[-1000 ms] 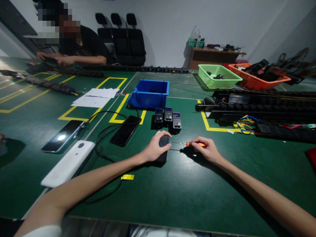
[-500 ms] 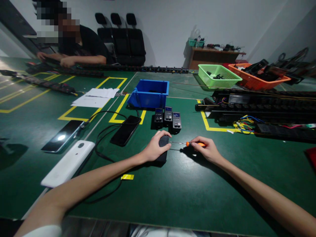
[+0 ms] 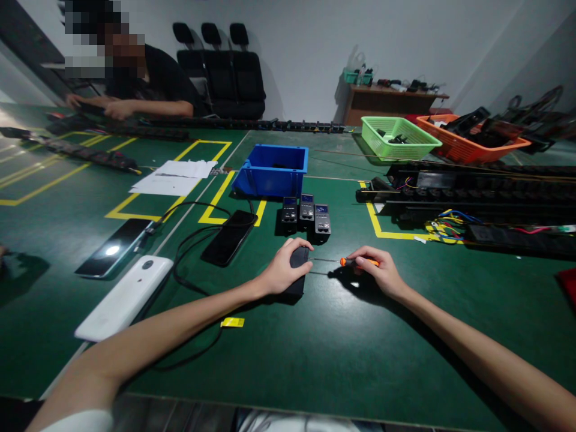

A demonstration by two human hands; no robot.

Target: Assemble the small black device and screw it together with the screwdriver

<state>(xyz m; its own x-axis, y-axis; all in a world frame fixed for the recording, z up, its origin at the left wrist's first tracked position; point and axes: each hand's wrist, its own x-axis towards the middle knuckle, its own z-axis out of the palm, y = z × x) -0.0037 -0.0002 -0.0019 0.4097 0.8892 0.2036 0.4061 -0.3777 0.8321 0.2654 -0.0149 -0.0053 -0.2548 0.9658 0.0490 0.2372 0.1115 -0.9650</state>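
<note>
My left hand [image 3: 282,269] is closed over a small black module [image 3: 297,273] lying on the green table, pressing it down. My right hand [image 3: 377,271] pinches an orange-handled screwdriver [image 3: 355,261], held level. Its thin metal shaft points left and its tip meets the right side of the black module. Three more black modules with small blue screens [image 3: 306,215] stand in a row just behind my hands.
A blue bin [image 3: 274,168] sits behind the modules. Two dark phones [image 3: 228,237] [image 3: 114,247], a white device [image 3: 123,297] and looping cables lie at left. Long black strips with coloured wires [image 3: 477,198] fill the right, behind them green [image 3: 398,137] and orange baskets. A seated person works far left.
My right hand has shifted slightly on the screwdriver handle, fingers turned a little; the left hand and module stay put.
</note>
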